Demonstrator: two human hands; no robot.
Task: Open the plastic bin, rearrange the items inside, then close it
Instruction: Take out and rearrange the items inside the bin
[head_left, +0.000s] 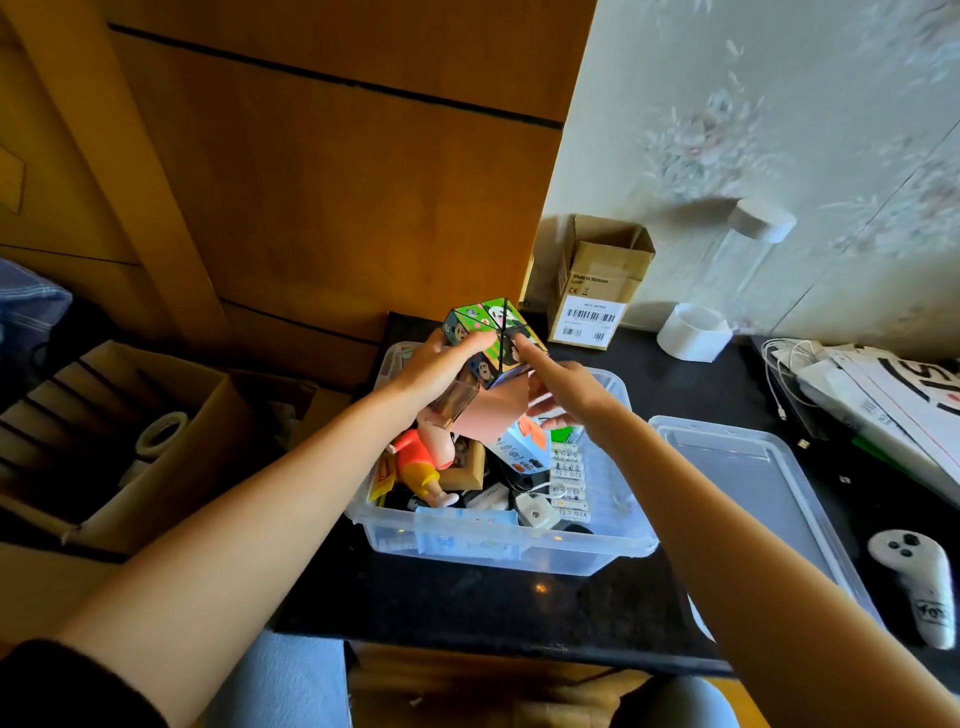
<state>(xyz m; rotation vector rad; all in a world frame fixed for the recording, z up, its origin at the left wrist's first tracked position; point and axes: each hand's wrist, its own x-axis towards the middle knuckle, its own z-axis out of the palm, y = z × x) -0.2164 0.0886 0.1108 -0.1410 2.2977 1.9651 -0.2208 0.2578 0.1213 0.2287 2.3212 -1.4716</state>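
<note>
The clear plastic bin (498, 545) stands open on the dark table, full of small items: a cartoon figure in a red shirt (423, 462), a blue box (522, 449), a strip of white batteries (569, 480) and a white plug (535, 512). Its clear lid (753, 499) lies flat to the right. Above the bin's far side I hold a colourful folding picture cube (485, 358), partly unfolded. My left hand (441, 371) grips it from the left. My right hand (563, 395) holds its right side, index finger stretched along the top.
A white game controller (917, 582) lies at the table's right edge, papers and cables (857, 395) behind it. A small cardboard box (597, 283) and white tape roll (693, 332) stand by the wall. A large cardboard box (130, 441) sits left, below the table.
</note>
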